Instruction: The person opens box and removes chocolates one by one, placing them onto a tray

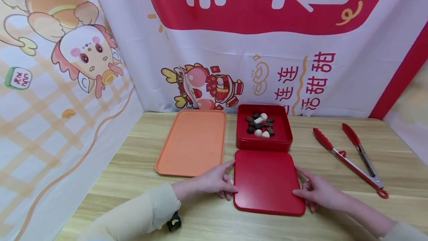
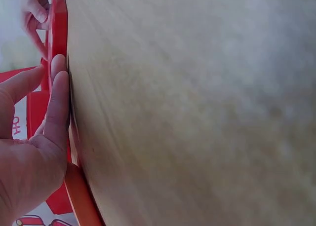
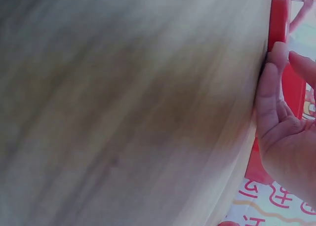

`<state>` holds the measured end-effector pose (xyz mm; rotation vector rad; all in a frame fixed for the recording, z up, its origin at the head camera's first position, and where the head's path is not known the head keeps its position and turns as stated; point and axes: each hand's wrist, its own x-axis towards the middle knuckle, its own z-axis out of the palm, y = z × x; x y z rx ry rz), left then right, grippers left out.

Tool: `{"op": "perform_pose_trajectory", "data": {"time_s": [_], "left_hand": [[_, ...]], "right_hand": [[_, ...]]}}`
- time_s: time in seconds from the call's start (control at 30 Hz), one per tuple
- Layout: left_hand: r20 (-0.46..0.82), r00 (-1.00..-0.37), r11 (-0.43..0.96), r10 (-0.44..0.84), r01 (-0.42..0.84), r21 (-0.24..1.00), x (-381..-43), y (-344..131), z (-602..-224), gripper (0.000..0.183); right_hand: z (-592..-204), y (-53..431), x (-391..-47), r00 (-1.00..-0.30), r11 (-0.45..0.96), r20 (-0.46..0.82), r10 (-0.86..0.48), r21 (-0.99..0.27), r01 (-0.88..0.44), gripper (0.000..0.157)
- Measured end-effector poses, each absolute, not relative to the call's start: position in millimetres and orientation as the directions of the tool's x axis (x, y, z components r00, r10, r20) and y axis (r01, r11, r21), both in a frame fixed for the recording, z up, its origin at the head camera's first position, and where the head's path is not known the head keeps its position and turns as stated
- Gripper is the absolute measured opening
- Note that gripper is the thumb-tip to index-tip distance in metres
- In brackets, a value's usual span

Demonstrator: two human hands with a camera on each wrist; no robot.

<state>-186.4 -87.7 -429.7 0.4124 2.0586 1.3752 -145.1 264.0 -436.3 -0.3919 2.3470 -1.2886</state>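
A flat red square lid point(image 1: 267, 183) lies at the front of the table, top face up. At its left edge my left hand point(image 1: 215, 181) grips it, thumb and index finger at the rim and the other fingers curled low at the side. Opposite, my right hand point(image 1: 317, 190) holds the right edge in much the same way. The left wrist view shows the fingers point(image 2: 59, 102) low against the wooden surface by the lid's side. Directly behind the lid is an uncovered red box point(image 1: 264, 144) with several dark and white chocolates point(image 1: 259, 125) inside.
An orange tray point(image 1: 192, 142) lies left of the box and lid. Red-tipped tongs point(image 1: 357, 170) lie spread on the right of the wooden table point(image 1: 117, 185). A small black object point(image 1: 174, 221) is by the left sleeve. Printed cloth point(image 1: 214, 47) hangs behind.
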Motion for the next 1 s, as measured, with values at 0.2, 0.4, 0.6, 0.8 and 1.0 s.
{"op": "perform_pose_trajectory", "data": {"time_s": [0.2, 0.4, 0.6, 0.8, 1.0], "left_hand": [[-0.294, -0.773, 0.413, 0.562, -0.045, 0.909, -187.1, -89.7, -429.9, 0.089], [-0.25, -0.773, 0.404, 0.584, 0.009, 0.915, -194.7, -94.9, -425.5, 0.075], [-0.14, -0.783, 0.402, 0.606, 0.15, 0.903, -217.7, -96.7, -411.1, 0.063], [-0.026, -0.808, 0.479, 0.589, 0.323, 0.816, -250.1, -96.7, -395.8, 0.056], [0.036, -0.852, 0.528, 0.522, 0.356, 0.771, -279.6, -95.8, -390.5, 0.057]], "right_hand": [[-431.7, 268.7, -146.6, -0.862, 0.518, -0.22, -0.456, -0.854, -0.056, 0.088], [-421.0, 276.6, -149.7, -0.842, 0.52, -0.182, -0.508, -0.844, -0.131, 0.082], [-408.4, 283.0, -151.9, -0.845, 0.571, -0.043, -0.534, -0.755, -0.323, 0.076], [-392.6, 290.7, -156.2, -0.866, 0.63, 0.0, -0.501, -0.686, -0.364, 0.077], [-380.8, 301.2, -166.1, -0.888, 0.704, 0.076, -0.454, -0.58, -0.41, 0.082]]}}
